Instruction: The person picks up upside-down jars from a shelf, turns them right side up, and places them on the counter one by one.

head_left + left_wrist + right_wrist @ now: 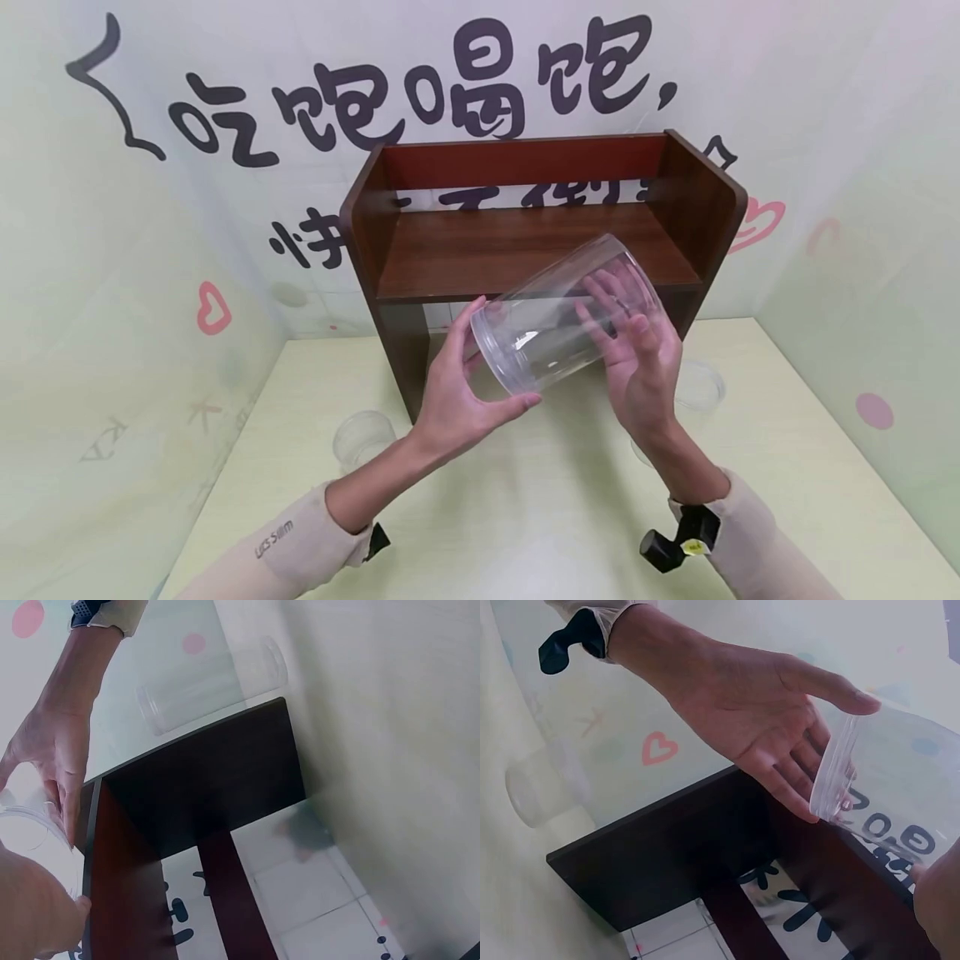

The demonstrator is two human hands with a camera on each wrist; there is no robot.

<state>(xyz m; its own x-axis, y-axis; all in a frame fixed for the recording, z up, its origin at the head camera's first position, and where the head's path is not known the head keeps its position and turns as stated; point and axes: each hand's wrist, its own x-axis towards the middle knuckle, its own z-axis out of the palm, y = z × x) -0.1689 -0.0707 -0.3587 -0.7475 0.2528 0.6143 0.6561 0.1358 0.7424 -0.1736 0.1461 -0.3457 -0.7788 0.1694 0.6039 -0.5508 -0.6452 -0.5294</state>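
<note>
A clear plastic jar (562, 325) is held tilted in the air in front of a brown wooden shelf unit (450, 254). My left hand (457, 408) grips its ringed, cloudy lower-left end, with thumb and fingers on opposite sides. Around the higher, right end my right hand (645, 367) holds the jar; its fingers show through the clear wall. Whether the ringed end carries a lid I cannot tell. In the right wrist view the jar (900, 776) spans both hands. Only part of it shows in the left wrist view.
Another clear container (363, 437) stands on the pale table (525, 533) at the left of the shelf unit. To the right, a further clear container (699, 386) is partly hidden by my right arm. A printed cloth wall (225, 50) closes the back and sides.
</note>
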